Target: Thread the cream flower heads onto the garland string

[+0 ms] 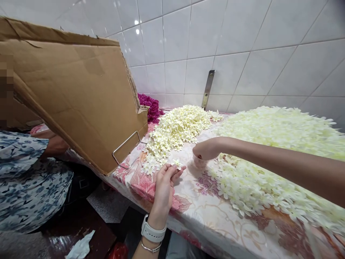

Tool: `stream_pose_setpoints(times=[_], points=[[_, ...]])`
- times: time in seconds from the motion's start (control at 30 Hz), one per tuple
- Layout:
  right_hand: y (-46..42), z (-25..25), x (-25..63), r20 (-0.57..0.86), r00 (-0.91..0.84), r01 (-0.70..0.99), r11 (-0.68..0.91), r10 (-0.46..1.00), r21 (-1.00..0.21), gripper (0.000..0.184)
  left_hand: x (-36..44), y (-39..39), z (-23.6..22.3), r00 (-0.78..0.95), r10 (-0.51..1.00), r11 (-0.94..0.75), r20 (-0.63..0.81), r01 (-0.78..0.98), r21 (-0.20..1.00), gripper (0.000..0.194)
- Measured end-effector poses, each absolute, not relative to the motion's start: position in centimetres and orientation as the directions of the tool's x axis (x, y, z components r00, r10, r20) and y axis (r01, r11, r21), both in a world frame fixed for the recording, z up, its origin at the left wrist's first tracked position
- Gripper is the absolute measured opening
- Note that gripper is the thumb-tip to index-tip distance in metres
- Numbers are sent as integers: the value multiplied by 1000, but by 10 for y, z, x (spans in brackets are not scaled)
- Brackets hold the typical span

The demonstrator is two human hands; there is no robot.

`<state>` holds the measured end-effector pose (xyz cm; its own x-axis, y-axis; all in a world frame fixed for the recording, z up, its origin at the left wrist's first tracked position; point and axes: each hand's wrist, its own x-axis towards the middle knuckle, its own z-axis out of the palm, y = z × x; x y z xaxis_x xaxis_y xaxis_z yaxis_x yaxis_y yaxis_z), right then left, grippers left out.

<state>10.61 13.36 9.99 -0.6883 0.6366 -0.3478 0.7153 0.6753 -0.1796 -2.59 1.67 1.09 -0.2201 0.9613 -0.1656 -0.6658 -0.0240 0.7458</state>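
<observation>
My left hand (167, 178), with a white watch (153, 231) and a bangle on its wrist, pinches a small white flower (177, 164) between thumb and fingers, just above the cloth. My right hand (206, 149) reaches in from the right and is closed, knuckles up, over the table. Its fingertips point down and are blurred, so what they hold, if anything, is hidden. Behind my left hand lies a heap of loose cream flowers (180, 124). A larger heap of pale flowers (280, 126) spreads behind and beneath my right forearm.
A flowered cloth (205, 212) covers the table. At left stands a large cardboard sheet (78, 90), with a bent wire frame (128, 167) at its foot. Purple flowers (151, 106) sit behind it. A metal strip (208, 90) leans on the tiled wall. Another person's patterned clothing (29, 183) shows at left.
</observation>
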Motion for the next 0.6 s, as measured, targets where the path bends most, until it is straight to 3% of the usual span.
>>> stream_pose_setpoints(times=[0.1,0.23,0.33,0.47,0.6], points=[[136,113,108,-545,-626,722,679,558,-135,27,-26,17,10,-212,965,-23,-156,-658,753,19],[135,131,107,-569,-599,729,678,563,-96,11,-26,18,9,-201,969,-23,-143,-651,759,20],[118,138,106,-446,-616,744,666,650,-57,24,-27,18,9,-181,974,-9,-139,-642,767,22],[75,133,106,-183,-651,753,657,737,-34,25,-25,11,13,-112,983,47,-146,-614,788,21],[39,99,116,12,-754,651,750,657,-112,14,-17,0,20,-39,990,88,-138,-595,799,17]])
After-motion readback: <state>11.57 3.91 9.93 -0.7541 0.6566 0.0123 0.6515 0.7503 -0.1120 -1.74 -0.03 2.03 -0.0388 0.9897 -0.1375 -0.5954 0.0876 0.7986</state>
